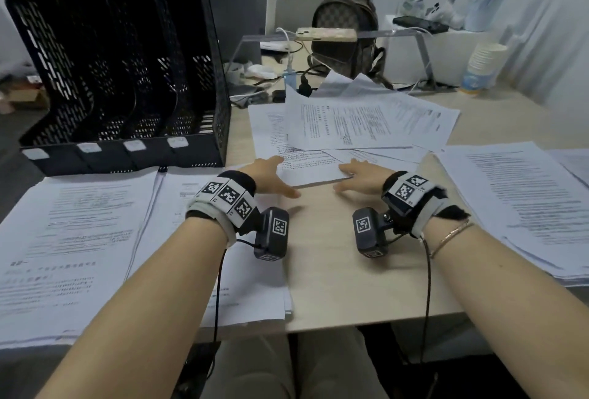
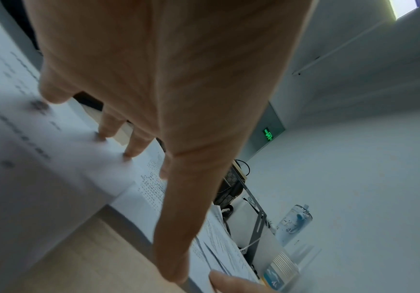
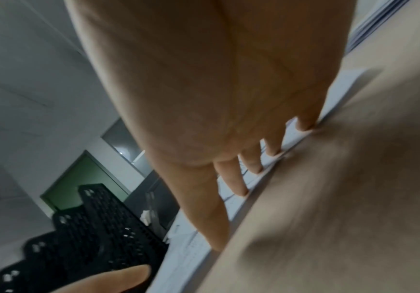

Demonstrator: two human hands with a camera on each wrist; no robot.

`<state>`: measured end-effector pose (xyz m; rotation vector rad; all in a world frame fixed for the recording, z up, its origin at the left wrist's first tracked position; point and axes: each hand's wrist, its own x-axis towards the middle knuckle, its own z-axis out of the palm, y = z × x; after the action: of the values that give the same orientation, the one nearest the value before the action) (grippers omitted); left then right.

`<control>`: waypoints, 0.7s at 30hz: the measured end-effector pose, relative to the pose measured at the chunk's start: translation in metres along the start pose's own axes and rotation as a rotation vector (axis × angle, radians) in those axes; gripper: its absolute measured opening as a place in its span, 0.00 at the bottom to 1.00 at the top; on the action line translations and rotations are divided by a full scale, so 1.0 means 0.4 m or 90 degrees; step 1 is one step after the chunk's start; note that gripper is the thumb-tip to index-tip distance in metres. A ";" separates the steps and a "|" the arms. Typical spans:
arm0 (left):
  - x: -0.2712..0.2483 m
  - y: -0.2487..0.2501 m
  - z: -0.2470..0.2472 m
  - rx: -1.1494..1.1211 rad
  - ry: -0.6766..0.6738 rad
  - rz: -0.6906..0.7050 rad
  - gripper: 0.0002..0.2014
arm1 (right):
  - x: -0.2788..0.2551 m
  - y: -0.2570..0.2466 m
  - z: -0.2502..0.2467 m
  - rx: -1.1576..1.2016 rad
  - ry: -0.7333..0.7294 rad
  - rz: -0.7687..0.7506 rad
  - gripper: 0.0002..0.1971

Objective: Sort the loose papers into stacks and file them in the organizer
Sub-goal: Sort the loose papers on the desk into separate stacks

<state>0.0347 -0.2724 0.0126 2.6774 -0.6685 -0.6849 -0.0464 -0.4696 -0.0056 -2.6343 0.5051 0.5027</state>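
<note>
A black mesh organizer (image 1: 121,80) with empty slots stands at the back left of the desk (image 1: 344,271). Loose printed papers (image 1: 366,121) lie fanned out in the middle. My left hand (image 1: 271,175) and right hand (image 1: 360,175) lie flat, one at each side of the nearest sheet (image 1: 310,169) near its front edge. The left wrist view shows straight fingertips (image 2: 131,152) pressing on paper. In the right wrist view straight fingertips (image 3: 238,186) touch the sheet's edge. Sorted stacks lie at the left (image 1: 73,239), centre left (image 1: 248,287) and right (image 1: 516,201).
Behind the papers are a patterned backpack (image 1: 345,35), a phone (image 1: 325,34) on a grey stand, cables, a small blue bottle (image 1: 290,78) and a column of paper cups (image 1: 484,64). Bare desk lies between my wrists and the front edge.
</note>
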 end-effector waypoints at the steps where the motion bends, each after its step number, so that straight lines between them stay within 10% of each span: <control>1: 0.001 0.001 0.004 -0.006 0.010 0.003 0.47 | -0.013 0.003 0.004 -0.007 -0.009 -0.006 0.37; 7: 0.020 0.011 0.009 -0.163 0.098 0.056 0.44 | -0.110 0.019 -0.002 -0.002 -0.029 -0.036 0.29; 12: 0.023 0.034 0.009 -0.116 0.067 0.048 0.13 | -0.152 0.028 0.006 0.040 -0.027 -0.039 0.23; 21: 0.016 0.021 -0.017 -0.470 0.368 0.068 0.21 | -0.171 0.028 -0.009 0.170 0.046 -0.069 0.21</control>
<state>0.0399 -0.2816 0.0192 1.9755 -0.3063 -0.0670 -0.1093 -0.4624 0.0223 -2.4137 0.4161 0.2853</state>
